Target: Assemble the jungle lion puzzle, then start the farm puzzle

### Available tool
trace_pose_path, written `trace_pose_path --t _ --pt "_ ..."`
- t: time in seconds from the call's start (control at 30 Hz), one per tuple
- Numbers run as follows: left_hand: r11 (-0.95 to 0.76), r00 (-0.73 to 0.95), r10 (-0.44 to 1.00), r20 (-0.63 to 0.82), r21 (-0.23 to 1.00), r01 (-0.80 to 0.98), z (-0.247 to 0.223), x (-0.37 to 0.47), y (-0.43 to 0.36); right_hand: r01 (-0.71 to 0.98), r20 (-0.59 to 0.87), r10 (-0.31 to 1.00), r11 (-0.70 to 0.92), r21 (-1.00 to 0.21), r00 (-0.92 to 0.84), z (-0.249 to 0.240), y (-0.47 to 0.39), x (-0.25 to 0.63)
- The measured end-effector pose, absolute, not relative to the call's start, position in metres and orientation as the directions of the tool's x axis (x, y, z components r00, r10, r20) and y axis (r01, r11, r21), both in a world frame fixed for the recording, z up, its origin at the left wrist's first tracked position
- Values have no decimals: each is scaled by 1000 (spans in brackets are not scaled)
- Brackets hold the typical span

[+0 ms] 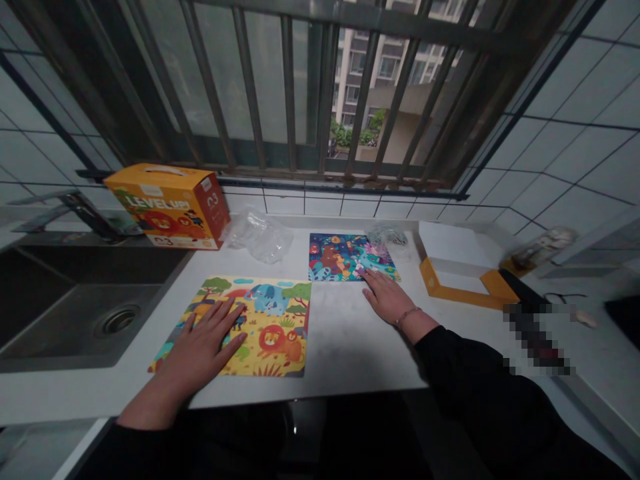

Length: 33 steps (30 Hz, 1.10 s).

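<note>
I'm watching the left hand (pixel 207 343) lying on the lion board (pixel 280 320), grip open, fingers spread; the board is sitting near the front edge of the surface (pixel 350 347), long axis running along that edge. The right hand (pixel 387 297), nearer the blue board (pixel 330 260), is touching its near edge, grip also open; that board is lying mostly forward-left of it, towards the back edge, long axis running sideways. On the orange box (pixel 175 207), behind the sink (pixel 65 313), I'm reading "LEVEL UP!"; smaller print is escaping me.
</note>
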<state>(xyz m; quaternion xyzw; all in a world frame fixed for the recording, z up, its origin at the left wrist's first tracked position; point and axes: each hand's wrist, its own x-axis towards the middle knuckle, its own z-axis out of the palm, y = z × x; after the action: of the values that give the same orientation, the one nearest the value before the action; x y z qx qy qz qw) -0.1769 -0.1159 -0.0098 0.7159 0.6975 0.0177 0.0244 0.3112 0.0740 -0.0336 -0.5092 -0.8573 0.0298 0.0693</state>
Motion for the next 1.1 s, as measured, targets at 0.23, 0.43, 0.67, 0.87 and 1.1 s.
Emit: trace_pose_path --t 0.23,0.43,0.67,0.87,1.1 --pt "151 -151 989 -8 53 987 -5 -169 -123 862 117 870 492 -122 -480 -27 72 319" --pt "228 -230 973 22 63 972 -5 -161 -128 870 141 877 477 -127 -460 -29 66 333" --pt "271 -270 962 -39 36 962 9 -147 -94 900 134 903 422 -105 -408 -26 64 324" --pt "257 -256 966 -40 43 965 12 -141 -65 911 129 910 406 -69 -395 -20 64 321" --pt "240 -237 970 -61 46 970 10 -146 -55 926 128 918 377 11 -375 -6 67 311"
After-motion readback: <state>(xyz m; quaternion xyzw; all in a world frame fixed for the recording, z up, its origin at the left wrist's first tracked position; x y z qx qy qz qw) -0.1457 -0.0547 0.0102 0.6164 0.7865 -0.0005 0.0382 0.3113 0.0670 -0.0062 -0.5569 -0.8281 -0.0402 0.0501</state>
